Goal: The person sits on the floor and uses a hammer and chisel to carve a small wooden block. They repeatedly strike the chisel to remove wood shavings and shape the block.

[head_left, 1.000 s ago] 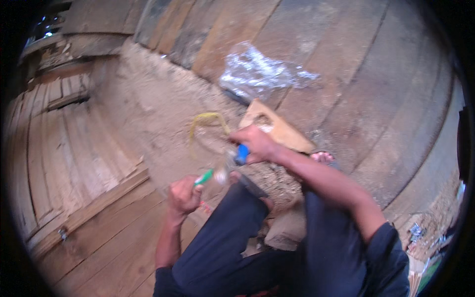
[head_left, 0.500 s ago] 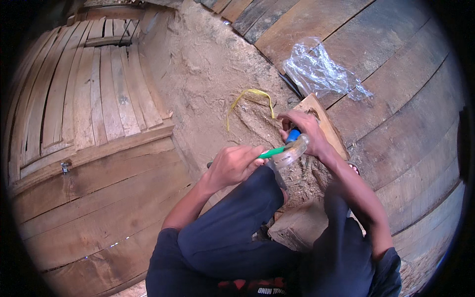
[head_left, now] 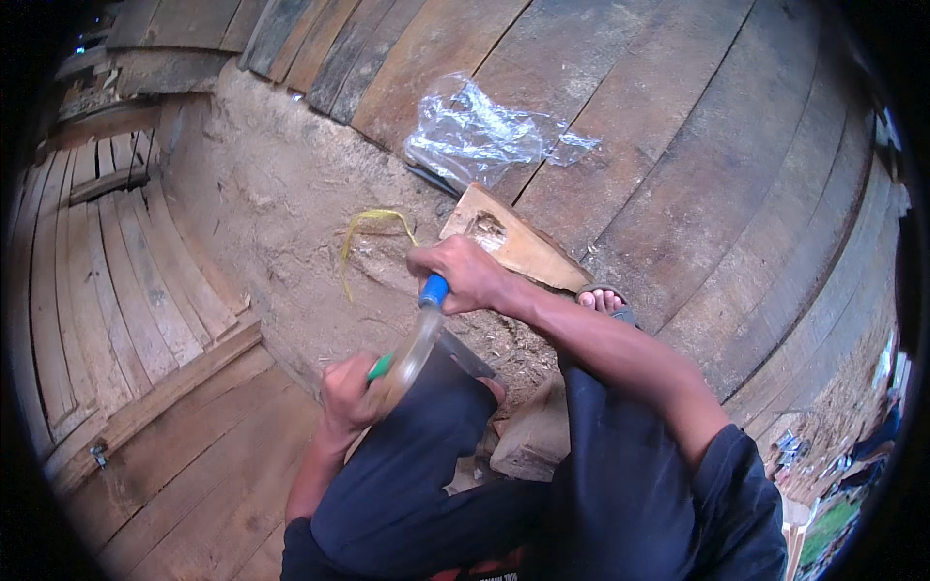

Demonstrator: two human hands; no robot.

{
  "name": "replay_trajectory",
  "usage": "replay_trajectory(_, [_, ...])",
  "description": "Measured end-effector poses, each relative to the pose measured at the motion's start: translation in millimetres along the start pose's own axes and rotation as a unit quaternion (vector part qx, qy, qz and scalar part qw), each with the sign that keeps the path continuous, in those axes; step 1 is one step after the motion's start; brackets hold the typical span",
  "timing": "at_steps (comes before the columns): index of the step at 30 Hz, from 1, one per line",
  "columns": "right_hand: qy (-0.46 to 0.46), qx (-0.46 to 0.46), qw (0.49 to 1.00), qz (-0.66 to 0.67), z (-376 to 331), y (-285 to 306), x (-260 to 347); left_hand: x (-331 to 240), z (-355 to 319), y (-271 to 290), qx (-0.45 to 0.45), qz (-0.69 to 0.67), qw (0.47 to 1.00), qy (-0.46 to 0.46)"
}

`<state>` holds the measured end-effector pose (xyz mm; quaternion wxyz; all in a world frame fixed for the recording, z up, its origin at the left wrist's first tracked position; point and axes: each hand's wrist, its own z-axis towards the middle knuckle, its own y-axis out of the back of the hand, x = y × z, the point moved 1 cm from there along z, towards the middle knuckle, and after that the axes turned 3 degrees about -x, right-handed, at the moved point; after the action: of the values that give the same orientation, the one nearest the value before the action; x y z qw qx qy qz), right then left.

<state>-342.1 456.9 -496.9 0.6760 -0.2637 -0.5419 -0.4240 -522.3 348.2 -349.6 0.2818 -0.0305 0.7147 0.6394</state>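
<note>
My left hand is closed beside my left knee, around a green handle whose end shows above the fingers. My right hand grips the blue end of a curved, pale, see-through piece. That piece runs down from the blue end to the left hand; blur hides its kind and whether it joins the green handle. Just beyond the right hand lies a wooden block with a rough hollow cut into it. A flat grey piece shows past my left knee.
Crumpled clear plastic lies on the plank floor beyond the block. A yellow strip loops over the sawdust-covered ground. On the left stands a slatted plank structure. My sandalled foot touches the block's near end.
The view has swung right, shifting the surroundings left. My right hand has moved off the block with the blue-ended piece, which now stands more upright. The left hand is lower, nearer my knee.
</note>
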Motion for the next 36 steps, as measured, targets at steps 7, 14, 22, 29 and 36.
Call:
replay_trajectory(7, [0.02,-0.007,1.0,0.004,3,-7,-2,-8,-6,16,-0.131,-0.054,0.987,-0.068])
replay_trajectory(14, [0.004,-0.006,1.0,-0.006,1,-2,-5,22,-24,6,-0.022,0.005,0.999,-0.042])
replay_trajectory(22, [0.005,0.009,0.999,-0.039,2,-1,-9,18,-20,3,-0.051,-0.091,0.993,-0.057])
replay_trajectory(29, [0.001,-0.003,1.0,0.01,-3,0,-5,9,-13,-10,-0.001,-0.038,0.998,-0.052])
replay_trajectory(36, [-0.002,-0.007,1.0,0.01,-1,2,-4,10,-17,0,0.035,0.036,0.999,0.011])
